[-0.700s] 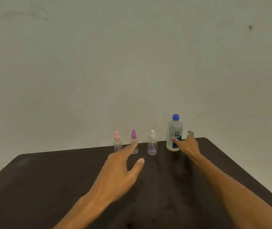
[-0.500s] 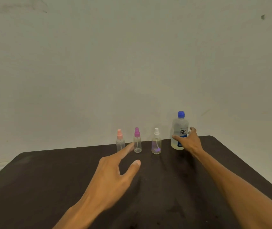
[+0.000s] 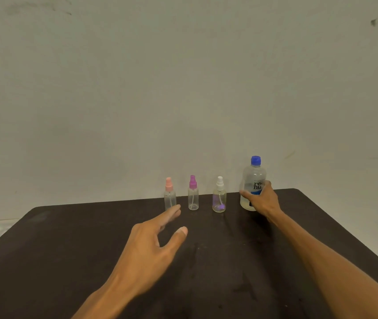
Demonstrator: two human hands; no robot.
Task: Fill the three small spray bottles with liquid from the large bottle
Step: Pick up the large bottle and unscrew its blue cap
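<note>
Three small clear spray bottles stand in a row at the far edge of the dark table (image 3: 64, 245): one with a peach cap (image 3: 169, 195), one with a purple cap (image 3: 193, 196), one with a white cap (image 3: 219, 199). To their right stands the large clear bottle (image 3: 254, 174) with a blue cap and a little liquid at its bottom. My right hand (image 3: 261, 201) grips its lower half, thumb on the left side, fingers round the right. My left hand (image 3: 151, 245) is stretched out with straight fingers; its fingertips cover the base of the peach-capped bottle.
A plain pale wall rises right behind the table's far edge. The table's right edge runs diagonally close to my right forearm. A pale floor shows at the left.
My right hand has closed round the large bottle, which it was only reaching for before. My left hand has drifted left, from the purple-capped bottle to the peach-capped one.
</note>
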